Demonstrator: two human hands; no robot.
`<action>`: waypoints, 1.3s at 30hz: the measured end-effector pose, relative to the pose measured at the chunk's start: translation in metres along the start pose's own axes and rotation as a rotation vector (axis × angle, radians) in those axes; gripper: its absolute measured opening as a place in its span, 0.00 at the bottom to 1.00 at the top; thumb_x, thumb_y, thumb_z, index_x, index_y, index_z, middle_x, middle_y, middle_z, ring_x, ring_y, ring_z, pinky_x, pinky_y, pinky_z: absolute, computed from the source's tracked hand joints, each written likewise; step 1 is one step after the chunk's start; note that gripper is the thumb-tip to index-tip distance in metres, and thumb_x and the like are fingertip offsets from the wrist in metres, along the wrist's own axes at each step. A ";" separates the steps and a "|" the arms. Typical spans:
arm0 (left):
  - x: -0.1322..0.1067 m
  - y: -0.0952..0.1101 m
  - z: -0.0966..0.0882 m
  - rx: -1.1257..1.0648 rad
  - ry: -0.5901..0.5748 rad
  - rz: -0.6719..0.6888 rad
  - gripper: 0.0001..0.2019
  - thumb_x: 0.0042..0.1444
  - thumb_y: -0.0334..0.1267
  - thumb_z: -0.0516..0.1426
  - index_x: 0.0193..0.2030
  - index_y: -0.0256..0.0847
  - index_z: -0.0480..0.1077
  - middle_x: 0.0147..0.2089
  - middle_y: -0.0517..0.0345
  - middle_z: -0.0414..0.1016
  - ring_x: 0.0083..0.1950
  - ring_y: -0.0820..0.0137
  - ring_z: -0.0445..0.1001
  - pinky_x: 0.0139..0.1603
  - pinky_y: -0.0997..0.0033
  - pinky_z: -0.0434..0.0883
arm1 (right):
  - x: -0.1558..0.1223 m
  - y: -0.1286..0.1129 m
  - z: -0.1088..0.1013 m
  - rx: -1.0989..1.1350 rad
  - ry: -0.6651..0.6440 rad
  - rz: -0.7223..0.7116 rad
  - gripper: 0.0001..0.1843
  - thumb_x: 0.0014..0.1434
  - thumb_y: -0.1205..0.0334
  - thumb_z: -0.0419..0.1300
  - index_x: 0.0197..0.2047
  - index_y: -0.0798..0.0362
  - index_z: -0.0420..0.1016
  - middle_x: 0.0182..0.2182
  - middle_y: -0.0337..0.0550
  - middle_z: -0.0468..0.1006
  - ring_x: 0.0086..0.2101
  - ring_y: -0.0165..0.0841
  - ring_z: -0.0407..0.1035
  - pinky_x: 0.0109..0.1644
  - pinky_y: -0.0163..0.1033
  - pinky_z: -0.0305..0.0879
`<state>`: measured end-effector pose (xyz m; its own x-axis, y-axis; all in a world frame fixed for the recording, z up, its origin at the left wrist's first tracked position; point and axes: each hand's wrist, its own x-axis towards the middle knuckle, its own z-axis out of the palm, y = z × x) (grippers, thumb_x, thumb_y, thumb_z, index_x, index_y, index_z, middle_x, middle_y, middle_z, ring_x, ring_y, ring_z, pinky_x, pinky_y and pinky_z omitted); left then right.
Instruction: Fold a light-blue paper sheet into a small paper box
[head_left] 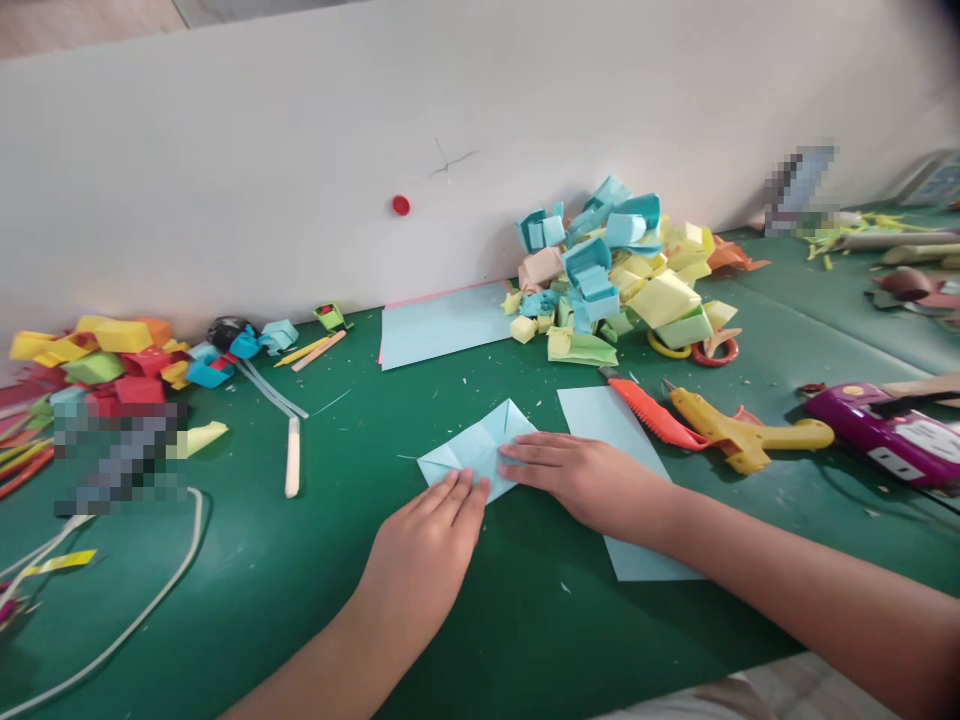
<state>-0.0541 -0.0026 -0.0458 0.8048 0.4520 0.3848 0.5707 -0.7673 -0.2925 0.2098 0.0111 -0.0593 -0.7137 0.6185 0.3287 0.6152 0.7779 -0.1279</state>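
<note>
Here, left hand (420, 560) and right hand (600, 483) rest palm-down on folded paper (480, 442); grip seemingly released, thumbs hidden.

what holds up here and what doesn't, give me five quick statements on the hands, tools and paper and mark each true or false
1. The left hand and right hand both touch the folded blue paper. True.
2. The right hand holds a tool. False: it rests on the paper, and the orange-red cutter lies apart from it.
3. The yellow glue gun lies on the green table. True.
4. Every folded paper piece is red. False: the large paper pile has blue and yellow ones.
5. A red disc shows on the white panel. True.
</note>
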 end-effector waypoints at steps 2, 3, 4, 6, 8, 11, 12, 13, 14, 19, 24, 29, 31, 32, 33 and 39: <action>-0.001 0.001 0.000 -0.008 0.030 -0.006 0.16 0.68 0.26 0.49 0.53 0.31 0.77 0.53 0.45 0.81 0.52 0.61 0.82 0.53 0.63 0.80 | -0.001 0.001 0.001 0.014 0.009 -0.014 0.27 0.67 0.77 0.50 0.65 0.54 0.70 0.64 0.45 0.71 0.64 0.38 0.65 0.68 0.47 0.64; -0.002 0.002 0.000 -0.005 0.042 -0.005 0.15 0.68 0.25 0.50 0.52 0.31 0.77 0.52 0.45 0.82 0.51 0.62 0.83 0.53 0.63 0.80 | -0.002 0.002 0.002 0.017 0.011 -0.016 0.27 0.67 0.76 0.50 0.65 0.53 0.70 0.64 0.45 0.72 0.64 0.37 0.65 0.69 0.47 0.63; -0.003 0.002 0.000 0.001 0.051 0.001 0.15 0.68 0.25 0.50 0.52 0.31 0.77 0.52 0.45 0.82 0.51 0.61 0.83 0.53 0.63 0.80 | -0.002 0.002 0.002 0.015 0.012 -0.018 0.27 0.67 0.76 0.50 0.65 0.53 0.70 0.64 0.44 0.71 0.64 0.37 0.64 0.69 0.47 0.62; -0.006 0.002 0.001 0.010 0.058 0.022 0.16 0.66 0.22 0.49 0.53 0.30 0.77 0.53 0.44 0.81 0.52 0.60 0.82 0.53 0.62 0.80 | -0.003 0.003 0.002 0.004 0.006 -0.026 0.27 0.67 0.75 0.49 0.66 0.53 0.70 0.65 0.44 0.71 0.64 0.37 0.64 0.70 0.47 0.61; -0.010 0.002 0.000 0.004 0.045 0.039 0.18 0.66 0.21 0.48 0.54 0.29 0.76 0.55 0.43 0.80 0.55 0.59 0.81 0.54 0.60 0.80 | -0.003 0.004 0.002 -0.006 -0.006 -0.036 0.27 0.68 0.75 0.49 0.66 0.53 0.69 0.65 0.44 0.70 0.64 0.38 0.64 0.69 0.47 0.62; -0.015 0.003 -0.005 -0.014 0.034 0.046 0.19 0.66 0.20 0.47 0.56 0.29 0.75 0.57 0.44 0.79 0.57 0.59 0.79 0.56 0.60 0.79 | -0.004 0.005 0.001 -0.012 -0.029 -0.060 0.26 0.69 0.74 0.49 0.67 0.54 0.68 0.66 0.46 0.69 0.65 0.40 0.63 0.69 0.48 0.62; -0.017 0.003 -0.007 -0.013 0.041 0.050 0.19 0.65 0.20 0.47 0.56 0.29 0.75 0.57 0.44 0.79 0.57 0.59 0.79 0.56 0.61 0.78 | -0.004 0.004 0.000 -0.013 -0.037 -0.071 0.26 0.69 0.74 0.48 0.67 0.54 0.68 0.66 0.46 0.68 0.65 0.40 0.62 0.69 0.49 0.62; -0.017 0.004 -0.010 -0.008 0.053 0.055 0.19 0.65 0.19 0.48 0.56 0.28 0.74 0.57 0.43 0.79 0.57 0.59 0.79 0.56 0.61 0.78 | -0.004 0.003 -0.001 -0.012 -0.041 -0.082 0.26 0.70 0.74 0.48 0.68 0.55 0.67 0.66 0.46 0.68 0.66 0.40 0.61 0.70 0.49 0.61; -0.017 0.005 -0.012 -0.003 0.067 0.059 0.18 0.65 0.19 0.48 0.55 0.27 0.74 0.56 0.42 0.80 0.56 0.59 0.80 0.56 0.61 0.78 | -0.004 0.003 -0.002 -0.011 -0.041 -0.089 0.26 0.70 0.74 0.48 0.68 0.54 0.66 0.66 0.46 0.68 0.66 0.39 0.61 0.70 0.48 0.61; -0.009 0.001 -0.016 -0.032 0.102 -0.005 0.17 0.65 0.21 0.49 0.55 0.27 0.74 0.53 0.42 0.81 0.53 0.59 0.81 0.53 0.62 0.78 | -0.001 -0.002 -0.007 -0.008 -0.003 -0.078 0.28 0.66 0.77 0.48 0.68 0.57 0.66 0.64 0.49 0.71 0.63 0.40 0.66 0.66 0.49 0.67; 0.000 -0.012 -0.009 -0.085 0.027 -0.091 0.18 0.66 0.25 0.47 0.57 0.28 0.72 0.57 0.41 0.79 0.55 0.56 0.79 0.53 0.58 0.79 | 0.002 -0.003 -0.006 -0.020 0.043 -0.038 0.25 0.67 0.74 0.49 0.65 0.59 0.69 0.62 0.51 0.74 0.60 0.40 0.70 0.63 0.48 0.69; -0.001 -0.024 -0.007 -0.043 -0.027 0.004 0.17 0.68 0.26 0.47 0.57 0.29 0.73 0.56 0.40 0.79 0.54 0.56 0.80 0.53 0.56 0.79 | 0.004 -0.006 -0.005 -0.054 0.086 -0.001 0.20 0.69 0.71 0.50 0.60 0.59 0.73 0.57 0.51 0.78 0.55 0.40 0.75 0.57 0.48 0.74; 0.000 -0.027 -0.009 -0.013 -0.030 0.037 0.19 0.66 0.22 0.46 0.57 0.30 0.73 0.55 0.41 0.80 0.53 0.57 0.80 0.52 0.57 0.79 | 0.005 -0.008 -0.007 -0.053 0.077 0.018 0.20 0.69 0.72 0.50 0.61 0.58 0.73 0.57 0.51 0.79 0.54 0.41 0.75 0.56 0.49 0.74; 0.001 -0.029 -0.011 -0.002 -0.026 0.045 0.20 0.66 0.20 0.45 0.56 0.30 0.73 0.54 0.41 0.80 0.52 0.58 0.81 0.51 0.58 0.80 | 0.006 -0.009 -0.007 -0.048 0.071 0.026 0.21 0.68 0.72 0.50 0.61 0.57 0.72 0.57 0.52 0.78 0.54 0.41 0.75 0.56 0.49 0.73; 0.002 -0.031 -0.012 0.005 -0.016 0.050 0.21 0.65 0.19 0.44 0.55 0.29 0.74 0.52 0.42 0.81 0.50 0.59 0.81 0.50 0.59 0.80 | 0.006 -0.011 -0.008 -0.042 0.068 0.034 0.22 0.68 0.73 0.50 0.62 0.57 0.72 0.57 0.52 0.78 0.54 0.41 0.75 0.56 0.49 0.73; 0.011 -0.041 -0.008 -0.003 0.074 0.079 0.17 0.67 0.21 0.48 0.50 0.32 0.77 0.48 0.46 0.83 0.47 0.62 0.82 0.48 0.62 0.81 | 0.009 -0.015 -0.006 -0.071 0.077 0.110 0.25 0.64 0.75 0.49 0.62 0.58 0.72 0.60 0.54 0.75 0.53 0.45 0.74 0.54 0.53 0.74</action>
<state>-0.0699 0.0304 -0.0223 0.8330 0.3555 0.4239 0.5055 -0.8004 -0.3222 0.1964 0.0045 -0.0488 -0.6147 0.6872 0.3873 0.7124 0.6944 -0.1015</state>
